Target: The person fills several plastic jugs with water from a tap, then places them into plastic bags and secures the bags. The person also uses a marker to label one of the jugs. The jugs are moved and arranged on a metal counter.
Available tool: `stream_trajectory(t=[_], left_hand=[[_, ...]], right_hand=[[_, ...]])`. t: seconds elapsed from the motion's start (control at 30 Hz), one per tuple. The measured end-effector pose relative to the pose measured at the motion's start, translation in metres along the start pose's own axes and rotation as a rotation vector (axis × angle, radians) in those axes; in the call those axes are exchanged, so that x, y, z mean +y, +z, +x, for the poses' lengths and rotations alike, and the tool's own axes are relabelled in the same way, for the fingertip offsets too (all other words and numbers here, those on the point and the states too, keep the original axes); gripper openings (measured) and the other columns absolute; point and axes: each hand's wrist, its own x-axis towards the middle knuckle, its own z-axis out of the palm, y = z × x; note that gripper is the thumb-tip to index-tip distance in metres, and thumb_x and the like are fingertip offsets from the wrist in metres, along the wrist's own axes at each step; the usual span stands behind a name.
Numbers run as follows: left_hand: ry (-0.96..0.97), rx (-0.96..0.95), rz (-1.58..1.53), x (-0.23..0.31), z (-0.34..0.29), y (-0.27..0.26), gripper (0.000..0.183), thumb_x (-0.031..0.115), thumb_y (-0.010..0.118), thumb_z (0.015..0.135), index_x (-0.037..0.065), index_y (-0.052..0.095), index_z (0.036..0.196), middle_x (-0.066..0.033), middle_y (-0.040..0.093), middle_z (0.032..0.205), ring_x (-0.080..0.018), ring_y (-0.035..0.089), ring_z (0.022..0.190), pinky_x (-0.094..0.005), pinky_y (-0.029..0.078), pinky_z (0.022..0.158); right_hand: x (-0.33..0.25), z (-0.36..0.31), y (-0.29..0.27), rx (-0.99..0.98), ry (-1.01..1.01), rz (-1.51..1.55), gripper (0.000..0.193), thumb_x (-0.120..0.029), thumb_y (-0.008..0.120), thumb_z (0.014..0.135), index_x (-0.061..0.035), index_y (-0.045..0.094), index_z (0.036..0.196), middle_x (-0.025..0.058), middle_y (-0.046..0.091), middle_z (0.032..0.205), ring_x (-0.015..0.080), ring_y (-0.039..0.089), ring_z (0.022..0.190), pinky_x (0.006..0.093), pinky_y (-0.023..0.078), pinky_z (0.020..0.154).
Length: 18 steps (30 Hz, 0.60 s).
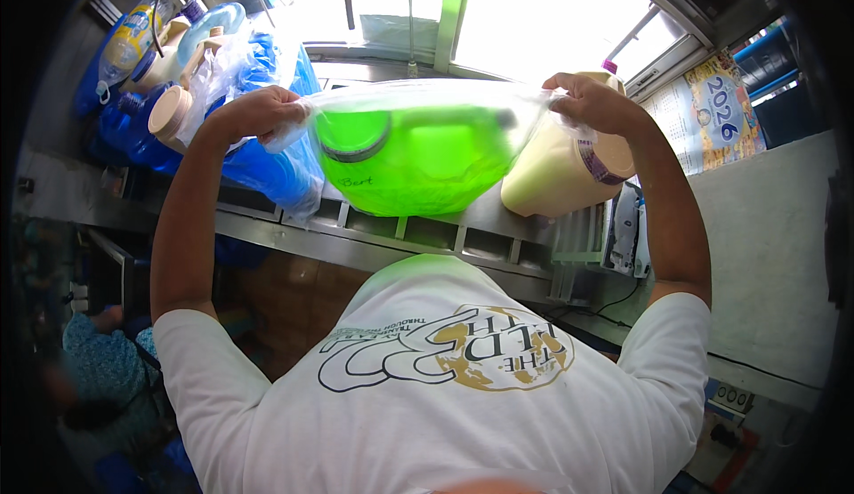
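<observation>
My left hand (265, 112) is closed on the left end of a clear plastic bag's gathered mouth. My right hand (592, 103) grips the opposite end, so the mouth (427, 94) is stretched straight between them. Inside the bag, or behind its film, is a bright green jug (418, 174) with a round, dark-rimmed lid at its left. Handwriting marks its side. Just below my right hand stands a cream-coloured jug (543, 169) with a wide lid. Beside my left hand are a jug with a peach cap (169, 113) and blue bagged containers (276, 174).
A slotted steel counter (356, 236) runs below the jugs, in front of bright windows (551, 23). More bottles and jugs (133, 45) crowd the far left. A calendar (716, 116) hangs at right. Another person in a blue patterned top (107, 361) is at lower left.
</observation>
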Motion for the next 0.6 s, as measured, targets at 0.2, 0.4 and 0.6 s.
stream_trajectory(t=[0.2, 0.4, 0.6], left_hand=[[0.126, 0.141, -0.059, 0.003, -0.008, 0.012, 0.032, 0.033, 0.054, 0.102, 0.005, 0.066, 0.092, 0.0032, 0.056, 0.07, -0.0053, 0.051, 0.058, -0.0229, 0.044, 0.053], [0.112, 0.046, -0.071, -0.012, -0.009, 0.0, 0.033, 0.03, 0.055, 0.1, 0.004, 0.066, 0.082, -0.0059, 0.066, 0.092, -0.0074, 0.055, 0.072, -0.0252, 0.045, 0.064], [0.602, 0.103, -0.923, -0.042, 0.03, 0.035, 0.041, 0.029, 0.057, 0.095, -0.007, 0.066, 0.114, -0.0157, 0.064, 0.124, -0.0176, 0.059, 0.101, -0.026, 0.045, 0.092]], right_hand=[[0.018, -0.001, -0.004, -0.062, -0.367, -0.342, 0.031, -0.028, 0.055, 0.101, -0.0007, 0.066, 0.09, 0.0, 0.057, 0.071, 0.01, 0.052, 0.066, 0.0284, 0.045, 0.064], [0.038, 0.008, 0.007, -0.004, -0.403, -0.104, 0.028, -0.026, 0.057, 0.098, -0.0019, 0.067, 0.089, 0.005, 0.063, 0.088, 0.0103, 0.055, 0.068, 0.0279, 0.047, 0.067], [0.043, 0.03, 0.062, 0.158, -0.398, 1.005, 0.041, -0.022, 0.058, 0.09, 0.0094, 0.061, 0.115, 0.0231, 0.046, 0.148, 0.0184, 0.059, 0.108, 0.0306, 0.045, 0.1]])
